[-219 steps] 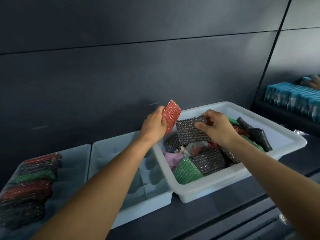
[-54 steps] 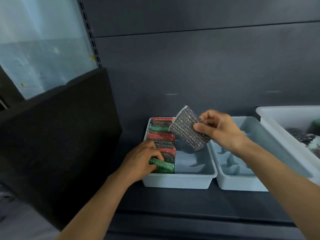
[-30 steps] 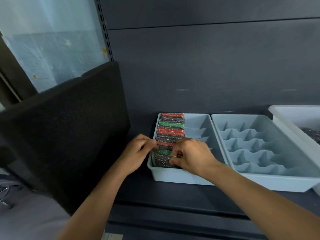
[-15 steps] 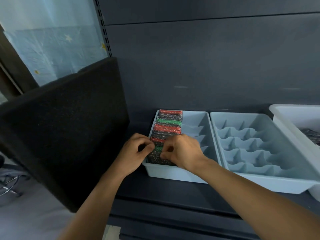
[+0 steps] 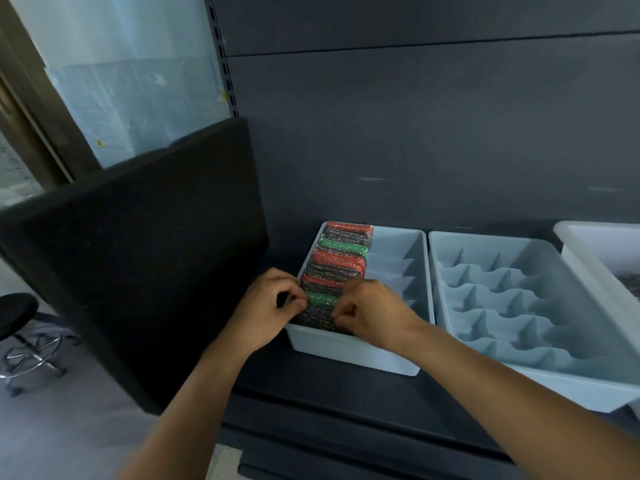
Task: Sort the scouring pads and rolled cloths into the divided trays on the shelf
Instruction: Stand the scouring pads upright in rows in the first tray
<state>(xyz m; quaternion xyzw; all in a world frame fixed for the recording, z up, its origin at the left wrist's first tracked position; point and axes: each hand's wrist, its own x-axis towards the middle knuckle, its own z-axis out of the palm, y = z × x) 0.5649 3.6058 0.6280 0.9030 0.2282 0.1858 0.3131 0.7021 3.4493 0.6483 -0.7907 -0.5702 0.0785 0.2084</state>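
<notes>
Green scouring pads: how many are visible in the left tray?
2. One green scouring pad stands third from the back in the left pale blue plastic tray; the second green pad is near the front, between the left hand and right hand, which may hide others.

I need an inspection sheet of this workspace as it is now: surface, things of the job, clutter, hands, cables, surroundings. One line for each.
Surface: dark shelf carries two divided trays and a white bin at the right edge.
Job's things: left tray holds red, green and grey scouring pads on edge in its left column; its other compartments and the right tray show nothing inside.
Clutter: nothing seen.
Hands: left hand and right hand pinch the ends of the front grey pad.
Cables: nothing seen.
Surroundings: black panel at the left, stool on the floor, pale blue sheet behind.
</notes>
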